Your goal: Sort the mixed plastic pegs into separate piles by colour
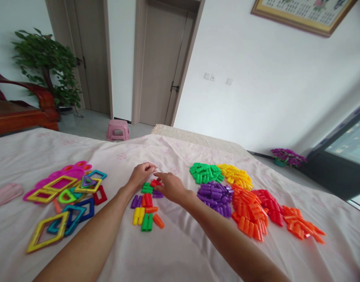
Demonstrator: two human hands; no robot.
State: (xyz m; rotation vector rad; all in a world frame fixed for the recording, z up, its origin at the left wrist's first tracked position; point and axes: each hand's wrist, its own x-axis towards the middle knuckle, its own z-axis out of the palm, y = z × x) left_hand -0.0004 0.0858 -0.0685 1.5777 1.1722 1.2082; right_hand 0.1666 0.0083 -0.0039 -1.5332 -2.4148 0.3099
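Note:
Above a small group of plastic pieces, my left hand (142, 172) has its fingers curled together; whatever they may hold is hidden. My right hand (170, 186) is just to the right, fingers stretched toward the left and apart, close over a red piece (155, 183) and a purple piece (158, 194). Nearest my left hand lie green pieces (147, 188). The group below also has purple pieces (136, 201), red pieces (147, 200), yellow pieces (138, 216), green pieces (146, 222) and orange pieces (158, 221), several laid in pairs.
To the right are heaps of green (206, 173), yellow (235, 175), purple (215, 197), orange (249, 211) and red pieces (270, 205). On the left, coloured frame shapes (47, 233) lie near a magenta plate (66, 170). A wrinkled cloth (180, 250) covers the surface.

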